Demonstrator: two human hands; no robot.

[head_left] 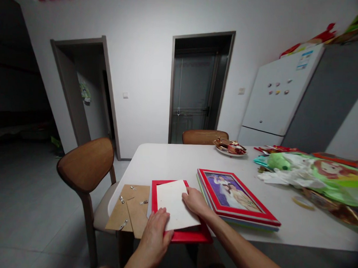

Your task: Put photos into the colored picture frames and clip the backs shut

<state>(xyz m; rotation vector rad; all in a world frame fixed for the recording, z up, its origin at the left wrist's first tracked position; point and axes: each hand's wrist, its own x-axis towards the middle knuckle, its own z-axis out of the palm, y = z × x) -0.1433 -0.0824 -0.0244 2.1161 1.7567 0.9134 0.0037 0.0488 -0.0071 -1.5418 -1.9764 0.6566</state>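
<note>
A white sheet (pixel 176 207) lies tilted over a red frame (pixel 189 236) at the table's front edge. My left hand (pixel 156 230) has its thumb and fingers closed on the sheet's lower left corner. The fingers of my right hand (pixel 194 201) are closed on the sheet's right edge. Left of the frame, brown backing boards (pixel 120 213) with metal clips overlap one another. To the right, a red-framed photo (pixel 234 193) of people on purple tops a stack of frames.
Green and white plastic packaging (pixel 328 176) covers the table's right side, with a roll of tape (pixel 303 202) beside it. A plate (pixel 231 153) of small items sits at the far edge. Wooden chairs stand left (pixel 88 165) and behind (pixel 205 136).
</note>
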